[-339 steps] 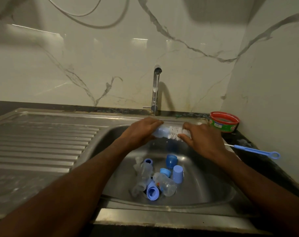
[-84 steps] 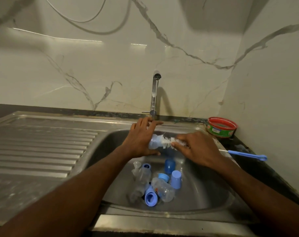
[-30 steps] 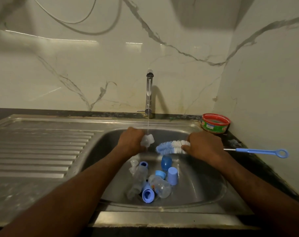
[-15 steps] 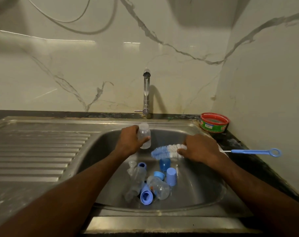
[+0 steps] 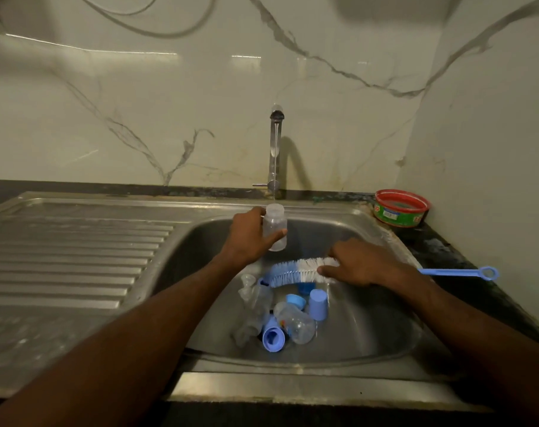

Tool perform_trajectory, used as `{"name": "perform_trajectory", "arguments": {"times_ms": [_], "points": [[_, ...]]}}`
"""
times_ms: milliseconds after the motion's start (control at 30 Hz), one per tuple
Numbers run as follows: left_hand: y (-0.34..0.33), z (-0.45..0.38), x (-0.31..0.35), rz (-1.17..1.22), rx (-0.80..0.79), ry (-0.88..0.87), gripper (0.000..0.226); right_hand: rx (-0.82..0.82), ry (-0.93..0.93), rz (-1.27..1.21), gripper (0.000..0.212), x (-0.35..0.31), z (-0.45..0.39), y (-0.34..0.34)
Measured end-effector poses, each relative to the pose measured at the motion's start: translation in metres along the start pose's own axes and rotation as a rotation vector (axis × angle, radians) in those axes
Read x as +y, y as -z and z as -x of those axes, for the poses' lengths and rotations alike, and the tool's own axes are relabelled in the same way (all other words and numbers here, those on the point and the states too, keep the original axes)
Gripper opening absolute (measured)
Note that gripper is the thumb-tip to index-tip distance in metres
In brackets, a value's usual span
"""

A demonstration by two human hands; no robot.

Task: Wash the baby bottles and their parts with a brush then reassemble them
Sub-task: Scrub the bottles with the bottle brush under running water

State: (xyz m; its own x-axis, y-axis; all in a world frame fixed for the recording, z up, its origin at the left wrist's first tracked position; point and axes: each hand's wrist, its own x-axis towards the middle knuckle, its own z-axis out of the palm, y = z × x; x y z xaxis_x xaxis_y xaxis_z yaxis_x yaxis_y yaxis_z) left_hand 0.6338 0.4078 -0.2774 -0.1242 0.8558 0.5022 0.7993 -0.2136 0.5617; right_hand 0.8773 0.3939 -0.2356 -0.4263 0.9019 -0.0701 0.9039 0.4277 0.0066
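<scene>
Marble walls framed the sink (image 5: pixel 369 229); left hand (image 5: pixel 249 238) gripped a bottle (image 5: pixel 275 226) upright under the tap (image 5: pixel 275 149); right hand (image 5: pixel 359 263) clutched the brush (image 5: pixel 296 271); most parts (image 5: pixel 280 315) lay below, unwashed, nothing reassembled.

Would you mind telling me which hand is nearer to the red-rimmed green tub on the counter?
Right. The right hand, gripping the blue-and-white bottle brush, sits below-left of the red-rimmed green tub; the left hand is farther left.
</scene>
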Motion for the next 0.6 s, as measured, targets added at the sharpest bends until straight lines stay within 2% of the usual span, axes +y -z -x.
{"name": "perform_trajectory", "arguments": {"times_ms": [300,600], "points": [[-0.0002,0.0007,-0.0031,0.039,0.007,0.012,0.059,-0.055,0.048,0.022,0.045,-0.0050,-0.0004,-0.0032],[-0.0009,0.0002,-0.0025,-0.068,0.040,-0.022,0.061,-0.062,0.066,-0.021,0.045,-0.0057,0.0001,-0.0053]]}}
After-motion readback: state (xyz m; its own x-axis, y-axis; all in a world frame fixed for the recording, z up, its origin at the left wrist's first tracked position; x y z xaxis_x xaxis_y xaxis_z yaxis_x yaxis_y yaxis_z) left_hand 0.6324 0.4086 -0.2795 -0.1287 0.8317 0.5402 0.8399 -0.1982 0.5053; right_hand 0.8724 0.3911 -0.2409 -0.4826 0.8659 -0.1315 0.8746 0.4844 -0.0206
